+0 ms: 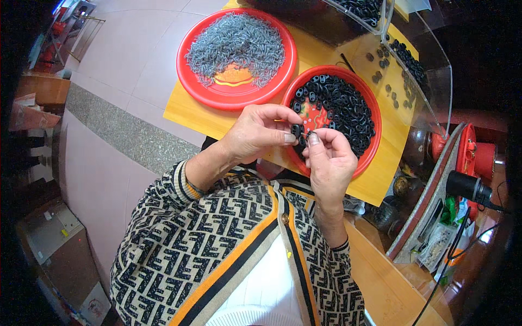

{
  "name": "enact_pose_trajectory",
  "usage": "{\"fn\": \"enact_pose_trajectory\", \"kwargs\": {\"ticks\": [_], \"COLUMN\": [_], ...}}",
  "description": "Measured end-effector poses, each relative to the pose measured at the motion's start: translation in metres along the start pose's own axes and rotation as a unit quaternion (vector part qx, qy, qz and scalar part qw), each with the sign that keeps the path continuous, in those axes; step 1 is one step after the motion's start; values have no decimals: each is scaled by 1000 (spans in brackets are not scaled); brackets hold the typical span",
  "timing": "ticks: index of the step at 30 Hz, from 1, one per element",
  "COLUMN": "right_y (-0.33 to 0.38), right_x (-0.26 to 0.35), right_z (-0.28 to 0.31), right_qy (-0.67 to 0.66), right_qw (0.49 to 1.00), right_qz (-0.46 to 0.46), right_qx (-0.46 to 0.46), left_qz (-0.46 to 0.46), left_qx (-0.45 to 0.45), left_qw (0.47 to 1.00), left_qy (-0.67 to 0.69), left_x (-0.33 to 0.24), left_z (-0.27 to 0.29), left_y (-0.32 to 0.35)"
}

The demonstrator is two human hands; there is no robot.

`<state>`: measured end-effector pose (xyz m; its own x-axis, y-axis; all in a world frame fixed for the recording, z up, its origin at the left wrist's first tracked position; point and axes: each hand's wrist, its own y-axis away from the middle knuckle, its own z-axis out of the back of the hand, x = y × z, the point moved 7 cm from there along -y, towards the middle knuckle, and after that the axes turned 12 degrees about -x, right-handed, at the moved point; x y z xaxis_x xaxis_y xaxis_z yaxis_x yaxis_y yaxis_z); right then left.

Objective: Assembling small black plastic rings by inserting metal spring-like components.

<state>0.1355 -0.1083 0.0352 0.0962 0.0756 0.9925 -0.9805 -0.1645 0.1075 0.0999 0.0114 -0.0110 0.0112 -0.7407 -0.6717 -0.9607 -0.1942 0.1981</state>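
In front of my chest, my left hand [261,130] pinches a small black oval plastic piece [297,130] with holes between thumb and fingertips. Close beside it, my right hand [330,155] is closed with thumb and forefinger together on something small and dark, too small to make out. Both hands are at the near left rim of a red round tray [376,122]. A heap of black two-holed plastic pieces [348,103] lies in that tray. Farther left, another red tray [187,87] holds a pile of small grey spring-like pieces [236,46].
Both trays stand on a yellow wooden board [185,111]. A clear plastic bin [429,60] with loose black pieces is at the far right. A black cylindrical device [467,187] with a cable is at right, near a stone-edged shelf [429,206]. Tiled floor [119,65] lies left.
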Motion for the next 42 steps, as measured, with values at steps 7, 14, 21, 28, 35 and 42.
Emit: {"fn": "enact_pose_trajectory", "kwargs": {"ticks": [7,14,21,28,35,42], "right_y": [-1,-1,-1,-2,-10,-9], "right_x": [-2,0,-1,-5,-19,-37], "right_z": [0,-1,-4,-6,-5,-12], "right_qy": [12,45,28,13,-96,-222], "right_qw": [999,997,1000,1000,984,904], "right_qz": [34,58,9,-20,-107,-236], "right_qx": [-9,-13,2,21,110,278], "left_qz": [-35,-72,-117,-117,-179,-234], "left_qx": [7,21,14,15,31,110], "left_qw": [998,993,978,976,950,910], "left_qy": [-49,-87,-170,-181,-254,-324], "left_x": [-2,-9,-13,-13,-24,-28], "left_z": [-2,-6,-7,-7,-10,-23], "left_y": [0,3,4,4,6,14]}}
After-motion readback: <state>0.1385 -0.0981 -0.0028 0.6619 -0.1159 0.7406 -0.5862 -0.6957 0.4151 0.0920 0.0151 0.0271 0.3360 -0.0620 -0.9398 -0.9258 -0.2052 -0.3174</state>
